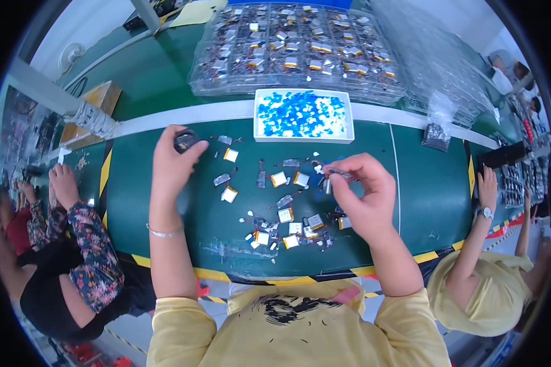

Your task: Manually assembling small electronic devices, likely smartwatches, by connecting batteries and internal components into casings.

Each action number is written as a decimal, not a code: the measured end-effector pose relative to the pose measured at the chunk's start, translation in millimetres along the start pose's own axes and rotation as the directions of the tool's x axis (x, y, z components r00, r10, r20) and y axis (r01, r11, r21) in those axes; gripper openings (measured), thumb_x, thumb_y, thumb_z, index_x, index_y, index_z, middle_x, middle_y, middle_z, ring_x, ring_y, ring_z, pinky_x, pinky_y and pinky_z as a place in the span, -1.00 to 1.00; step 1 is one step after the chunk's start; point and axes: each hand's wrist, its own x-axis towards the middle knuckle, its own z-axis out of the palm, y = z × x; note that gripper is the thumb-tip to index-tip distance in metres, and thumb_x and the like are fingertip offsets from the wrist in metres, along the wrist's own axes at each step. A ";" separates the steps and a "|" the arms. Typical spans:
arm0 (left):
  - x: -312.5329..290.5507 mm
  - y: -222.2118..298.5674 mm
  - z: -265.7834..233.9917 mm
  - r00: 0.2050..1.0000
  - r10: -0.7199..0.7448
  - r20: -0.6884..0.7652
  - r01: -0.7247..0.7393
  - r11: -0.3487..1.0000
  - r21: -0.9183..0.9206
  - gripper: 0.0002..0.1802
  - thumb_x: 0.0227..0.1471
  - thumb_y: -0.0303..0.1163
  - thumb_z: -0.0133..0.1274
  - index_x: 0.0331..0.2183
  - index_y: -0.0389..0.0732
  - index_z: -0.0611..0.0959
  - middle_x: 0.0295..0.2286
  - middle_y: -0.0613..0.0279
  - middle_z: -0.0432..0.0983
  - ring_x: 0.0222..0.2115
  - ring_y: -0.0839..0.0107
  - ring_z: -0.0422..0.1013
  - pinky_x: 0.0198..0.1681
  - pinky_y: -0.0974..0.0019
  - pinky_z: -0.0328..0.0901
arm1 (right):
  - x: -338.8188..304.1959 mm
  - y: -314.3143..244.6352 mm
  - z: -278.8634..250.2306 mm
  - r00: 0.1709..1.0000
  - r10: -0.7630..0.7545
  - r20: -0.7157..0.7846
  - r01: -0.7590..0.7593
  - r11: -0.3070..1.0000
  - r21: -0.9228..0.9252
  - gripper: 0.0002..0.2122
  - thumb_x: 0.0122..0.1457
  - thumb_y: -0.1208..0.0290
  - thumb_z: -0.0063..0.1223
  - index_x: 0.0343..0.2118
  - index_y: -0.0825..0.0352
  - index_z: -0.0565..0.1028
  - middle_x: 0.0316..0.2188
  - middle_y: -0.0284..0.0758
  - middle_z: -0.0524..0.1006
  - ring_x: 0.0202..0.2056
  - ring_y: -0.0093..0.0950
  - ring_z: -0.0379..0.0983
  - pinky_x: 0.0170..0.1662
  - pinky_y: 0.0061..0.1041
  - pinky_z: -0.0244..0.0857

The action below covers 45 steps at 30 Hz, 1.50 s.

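Note:
My left hand point(170, 162) is closed round a dark, rounded piece point(185, 140) with something small inside it, above the left part of the green mat. On the other side, my right hand point(372, 191) pinches a small wired electronic part point(338, 174) between thumb and fingers; its exact kind is too small to make out. Between my hands lie several small silver battery cells with yellow edges point(278, 179), wired to little circuit boards point(291, 163). A denser cluster of boards and cells point(295, 229) lies nearer to me, with small white bits point(250, 237) at its left.
A white box point(260, 137) of blue and white bits stands behind the parts. Farther back are clear compartment trays point(226, 85) of wired cells and stacked clear trays point(438, 67). A plastic bag point(436, 136) lies far right. Co-workers sit left point(95, 244) and right point(471, 284).

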 end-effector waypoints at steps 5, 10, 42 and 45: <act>-53.2 45.6 50.2 0.865 0.061 0.498 0.307 0.721 -0.621 -0.79 0.03 -0.51 0.01 -0.23 -0.24 0.45 -0.38 0.17 0.52 -0.50 0.49 0.49 -0.50 0.53 0.39 | -4.9 -17.1 3.9 0.955 -0.297 -0.014 0.289 0.939 -0.189 -0.89 -0.14 0.66 0.14 -0.52 0.39 0.45 -0.55 -0.33 0.48 -0.54 -0.54 0.36 -0.46 -0.59 0.21; -75.6 57.6 68.9 0.840 0.183 0.510 0.280 0.658 -0.698 -0.78 0.09 -0.60 -0.14 -0.17 -0.30 0.43 -0.29 0.12 0.51 -0.34 0.46 0.49 -0.37 0.48 0.43 | -7.6 -23.6 10.5 0.830 -0.549 0.094 0.547 0.770 -0.329 -0.86 -0.22 0.70 0.13 -0.56 0.40 0.43 -0.64 -0.31 0.43 -0.62 -0.42 0.34 -0.54 -0.53 0.17; -82.0 54.5 61.9 0.838 0.305 0.452 0.070 0.762 -0.644 -0.89 0.10 -0.47 -0.08 -0.29 -0.27 0.44 -0.35 0.23 0.48 -0.44 0.60 0.43 -0.51 0.56 0.39 | -7.1 -17.2 25.4 0.934 -0.329 0.141 0.356 0.892 -0.278 -0.88 -0.17 0.63 0.14 -0.54 0.36 0.42 -0.60 -0.32 0.44 -0.59 -0.50 0.34 -0.51 -0.55 0.18; -75.4 44.9 68.2 0.807 0.227 0.546 0.260 0.693 -0.672 -0.85 0.08 -0.42 -0.06 -0.27 -0.25 0.47 -0.32 0.20 0.48 -0.44 0.51 0.46 -0.52 0.49 0.42 | -5.2 -14.2 23.1 0.988 -0.021 0.155 0.035 0.995 -0.092 -0.91 -0.06 0.61 0.10 -0.47 0.36 0.42 -0.54 -0.38 0.44 -0.50 -0.62 0.35 -0.45 -0.63 0.20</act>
